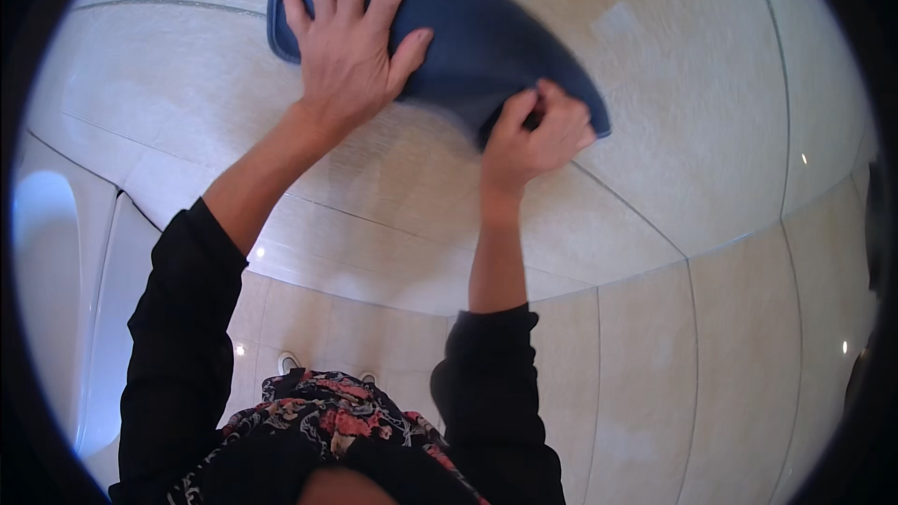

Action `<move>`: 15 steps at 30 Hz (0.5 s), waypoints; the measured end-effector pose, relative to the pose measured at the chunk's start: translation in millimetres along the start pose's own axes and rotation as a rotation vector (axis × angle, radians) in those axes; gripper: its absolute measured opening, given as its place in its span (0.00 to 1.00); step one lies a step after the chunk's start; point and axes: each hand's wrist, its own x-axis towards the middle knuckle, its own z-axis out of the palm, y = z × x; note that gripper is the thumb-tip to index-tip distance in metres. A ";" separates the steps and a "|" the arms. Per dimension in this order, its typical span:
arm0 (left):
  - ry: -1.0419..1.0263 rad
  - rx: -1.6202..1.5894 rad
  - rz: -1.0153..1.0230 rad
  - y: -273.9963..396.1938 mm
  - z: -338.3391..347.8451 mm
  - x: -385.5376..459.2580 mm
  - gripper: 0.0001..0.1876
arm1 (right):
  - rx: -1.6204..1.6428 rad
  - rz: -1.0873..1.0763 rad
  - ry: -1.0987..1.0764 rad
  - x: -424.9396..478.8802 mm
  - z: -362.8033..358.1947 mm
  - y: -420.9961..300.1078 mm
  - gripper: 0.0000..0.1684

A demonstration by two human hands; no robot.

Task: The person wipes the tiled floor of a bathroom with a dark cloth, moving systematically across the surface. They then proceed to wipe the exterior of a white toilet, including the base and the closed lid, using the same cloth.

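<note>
A dark blue mat or thick cloth with a stitched border lies against the tiled wall. My left hand presses on its left part, palm down with the fingers spread. Lower on the right, my right hand grips the mat's edge near a corner, the fingers curled around it. Between the two hands the lower edge is pulled into a curve, and a dark fold shows beside my right hand. The mat's top runs out of view.
At the left is a glossy white fixture, perhaps a bathtub. Beige tiles with thin joints cover the floor and continue at the right. My shoes stand below. Dark objects show at the right rim.
</note>
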 end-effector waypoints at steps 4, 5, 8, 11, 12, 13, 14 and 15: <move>0.116 0.046 0.029 24.9 9.1 63.2 0.33 | 0.031 -0.062 0.067 46.3 5.1 34.8 0.09; 0.151 0.048 0.040 26.3 11.4 66.1 0.34 | 0.049 -0.068 0.077 57.3 4.7 40.1 0.10; 0.001 0.004 -0.025 40.5 2.5 56.1 0.34 | 0.077 -0.118 0.063 60.7 -6.7 45.1 0.12; -0.134 0.056 -0.003 41.8 -2.1 27.1 0.34 | 0.057 -0.073 -0.008 33.9 -10.1 42.1 0.14; -0.236 0.049 -0.040 47.1 -10.6 12.3 0.34 | 0.040 -0.068 -0.050 22.4 -14.8 43.0 0.13; -0.337 0.047 -0.075 47.2 -13.9 -2.5 0.34 | 0.026 -0.060 -0.088 10.6 -18.3 41.3 0.12; -0.169 0.060 0.031 35.8 4.0 -17.8 0.34 | -0.003 -0.111 -0.121 -1.4 -22.6 37.2 0.11; -0.179 -0.006 0.040 35.0 3.5 -38.5 0.34 | -0.038 -0.163 -0.163 -18.0 -29.1 34.6 0.09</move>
